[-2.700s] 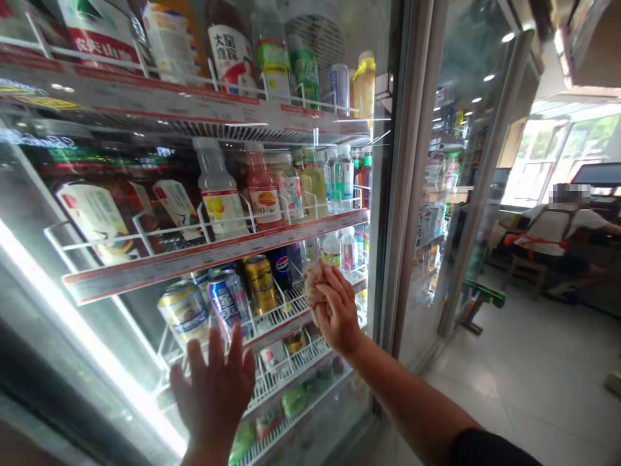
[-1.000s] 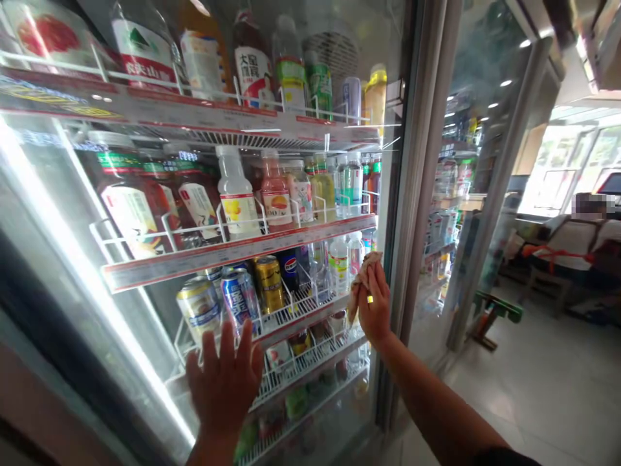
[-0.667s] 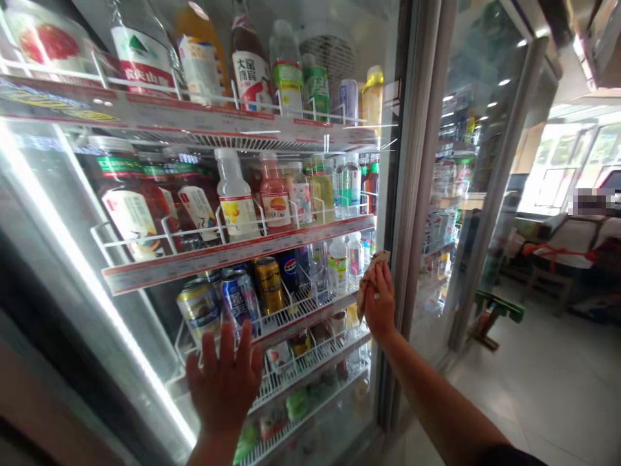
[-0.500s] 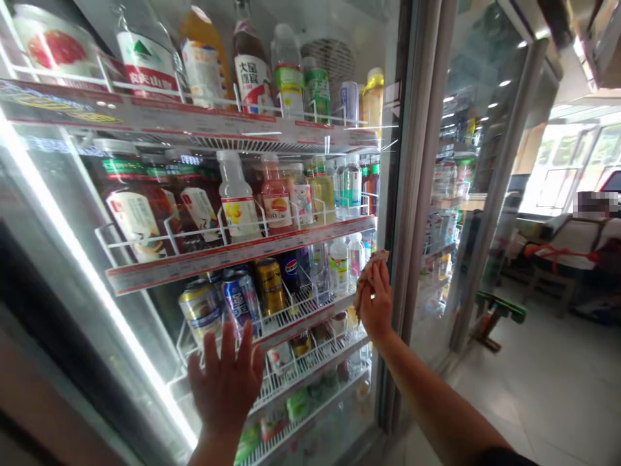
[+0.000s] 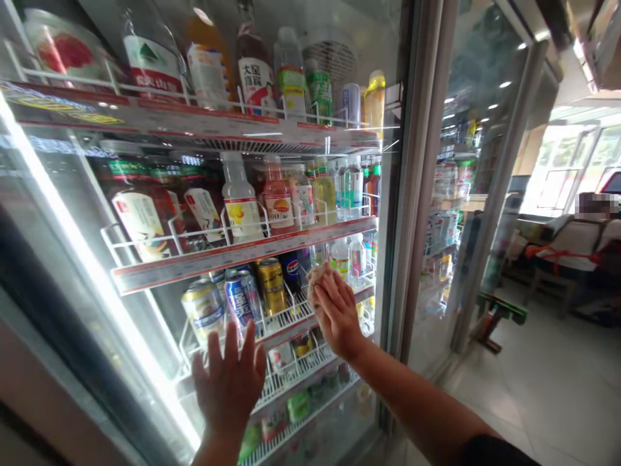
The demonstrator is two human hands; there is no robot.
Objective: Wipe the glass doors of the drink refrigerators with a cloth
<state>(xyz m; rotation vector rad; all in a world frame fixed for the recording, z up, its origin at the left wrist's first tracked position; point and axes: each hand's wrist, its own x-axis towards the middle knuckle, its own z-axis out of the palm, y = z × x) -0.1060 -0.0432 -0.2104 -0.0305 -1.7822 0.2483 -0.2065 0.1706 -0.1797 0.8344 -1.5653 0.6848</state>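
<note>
Fingers spread wide, my left hand (image 5: 228,382) is raised with its back towards me before the clear glass door (image 5: 349,411) of a lit drinks cooler; whether its palm touches the pane I cannot tell. Up and to its right, my right hand (image 5: 338,316) holds a crumpled beige cloth (image 5: 317,285) against the glass, the fingers close together and the cloth bunched at their tips. Just above my left fingertips, behind the glass, a blue and silver can (image 5: 242,296) leans, with a pale can with a yellow top (image 5: 204,310) to its left. Between those cans and the cloth come a gold can (image 5: 272,285) and a dark blue drink container with a round emblem (image 5: 292,270). Higher than both hands, a clear plastic bottle with yellow fruit on its label (image 5: 241,200) stands beside a pink plastic bottle (image 5: 278,199). Below my right hand runs a white wire shelf (image 5: 306,367). A bright white light strip (image 5: 99,249) slants down on the left of my left hand. Right of my right hand rises a grey metal door frame (image 5: 420,194), and well beyond it sits a person in a white top with an orange tie (image 5: 577,243).
</note>
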